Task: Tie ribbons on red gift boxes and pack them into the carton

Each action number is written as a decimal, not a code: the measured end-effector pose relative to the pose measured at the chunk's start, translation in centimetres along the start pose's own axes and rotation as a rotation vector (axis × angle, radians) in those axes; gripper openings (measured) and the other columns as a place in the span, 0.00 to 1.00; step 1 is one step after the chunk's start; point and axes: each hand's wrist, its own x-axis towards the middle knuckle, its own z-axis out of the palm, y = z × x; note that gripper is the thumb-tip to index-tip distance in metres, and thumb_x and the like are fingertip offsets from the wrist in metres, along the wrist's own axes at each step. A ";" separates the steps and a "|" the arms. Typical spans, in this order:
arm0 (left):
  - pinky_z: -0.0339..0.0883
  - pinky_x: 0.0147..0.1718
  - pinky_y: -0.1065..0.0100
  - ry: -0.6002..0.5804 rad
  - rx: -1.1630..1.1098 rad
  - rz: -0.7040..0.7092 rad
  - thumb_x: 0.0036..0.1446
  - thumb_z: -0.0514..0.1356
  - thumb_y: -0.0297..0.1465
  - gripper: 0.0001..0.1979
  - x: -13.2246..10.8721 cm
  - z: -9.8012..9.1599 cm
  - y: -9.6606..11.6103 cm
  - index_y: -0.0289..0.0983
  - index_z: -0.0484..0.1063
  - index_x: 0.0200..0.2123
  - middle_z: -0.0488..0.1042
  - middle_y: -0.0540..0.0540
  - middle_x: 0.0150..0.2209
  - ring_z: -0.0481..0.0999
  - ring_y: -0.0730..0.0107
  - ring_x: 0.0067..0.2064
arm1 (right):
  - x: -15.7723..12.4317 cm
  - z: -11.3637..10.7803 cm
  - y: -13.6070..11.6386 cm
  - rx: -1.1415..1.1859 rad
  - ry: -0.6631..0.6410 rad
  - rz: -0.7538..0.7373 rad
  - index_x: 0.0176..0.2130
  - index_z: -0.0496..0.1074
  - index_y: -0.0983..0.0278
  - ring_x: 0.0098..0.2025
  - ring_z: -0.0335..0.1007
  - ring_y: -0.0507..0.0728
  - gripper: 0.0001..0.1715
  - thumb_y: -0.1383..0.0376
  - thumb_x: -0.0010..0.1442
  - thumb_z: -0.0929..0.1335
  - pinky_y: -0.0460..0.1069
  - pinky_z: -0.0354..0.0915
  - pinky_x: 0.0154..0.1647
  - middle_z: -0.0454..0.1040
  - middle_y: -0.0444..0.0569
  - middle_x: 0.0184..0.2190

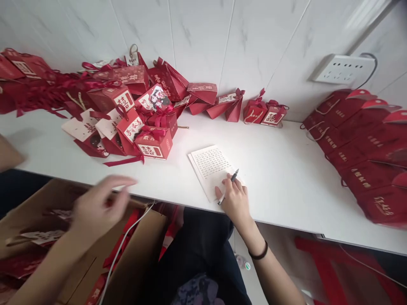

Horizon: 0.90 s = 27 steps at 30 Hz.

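Note:
A black-and-clear pen (pixel 234 175) rests across the fingers of my right hand (pixel 235 199), which lies on the lower right of a paper pad (pixel 211 169). Rows of handwriting fill the pad's upper part. My left hand (pixel 103 203), slightly blurred, is raised above the table's front edge with thumb and fingers apart and nothing in them. Nearest to it on the table stand red gift boxes (pixel 154 144) with ribbons and printed characters. Under the left forearm is an open cardboard carton (pixel 140 237) with red items inside.
More red boxes (pixel 200 93) line the back of the white table (pixel 273 169). At the right stands a block of red bags (pixel 356 144), below a wall power strip (pixel 345 67). A white cable (pixel 122 241) hangs over the carton. Part of another person's arm (pixel 9 154) shows at the left edge.

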 end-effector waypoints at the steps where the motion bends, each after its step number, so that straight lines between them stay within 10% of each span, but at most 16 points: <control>1: 0.62 0.52 0.67 -0.141 0.026 0.061 0.44 0.62 0.19 0.11 1.2 2.8 1.2 0.42 0.77 0.23 0.76 0.50 0.31 0.71 0.59 0.44 | 0.0 0.0 -0.1 -0.012 0.001 -0.011 0.40 0.67 0.69 0.48 0.67 0.69 0.13 0.62 0.65 0.60 0.58 0.65 0.36 0.71 0.68 0.48; 4: 0.61 0.50 0.66 -0.572 0.077 0.277 0.46 0.61 0.21 0.07 5.4 13.0 2.8 0.39 0.76 0.24 0.75 0.47 0.30 0.72 0.62 0.40 | 0.4 -0.1 0.0 -0.050 -0.025 -0.050 0.40 0.68 0.71 0.46 0.68 0.70 0.14 0.62 0.65 0.60 0.58 0.66 0.35 0.72 0.69 0.45; 9: 0.59 0.30 0.69 -0.605 0.474 0.549 0.56 0.54 0.29 0.07 10.3 23.8 0.2 0.37 0.71 0.30 0.71 0.50 0.25 0.67 0.70 0.26 | 2.1 -2.7 2.8 0.236 -0.150 -0.014 0.45 0.66 0.69 0.39 0.72 0.64 0.24 0.54 0.69 0.54 0.55 0.67 0.34 0.74 0.62 0.39; 16: 0.53 0.25 0.69 -0.655 0.545 0.548 0.53 0.54 0.30 0.06 10.8 24.4 -2.5 0.38 0.69 0.26 0.69 0.52 0.20 0.66 0.71 0.23 | 8.3 -3.7 4.1 1.223 -0.380 0.298 0.33 0.67 0.64 0.25 0.67 0.53 0.33 0.38 0.58 0.60 0.48 0.65 0.26 0.70 0.46 0.25; 20: 0.55 0.29 0.68 -0.685 0.612 0.646 0.53 0.53 0.27 0.05 11.1 24.9 -2.6 0.38 0.68 0.29 0.71 0.53 0.22 0.67 0.71 0.23 | 9.0 -0.2 2.1 1.318 -0.432 0.429 0.26 0.58 0.62 0.16 0.52 0.46 0.24 0.53 0.53 0.73 0.42 0.51 0.17 0.58 0.35 0.16; 27: 0.57 0.34 0.65 -0.685 0.578 0.665 0.53 0.52 0.25 0.06 11.0 25.4 -2.9 0.36 0.69 0.31 0.71 0.50 0.25 0.70 0.67 0.28 | 8.1 0.6 1.6 1.230 -0.401 0.484 0.27 0.57 0.61 0.18 0.61 0.48 0.17 0.59 0.59 0.68 0.42 0.56 0.17 0.67 0.39 0.16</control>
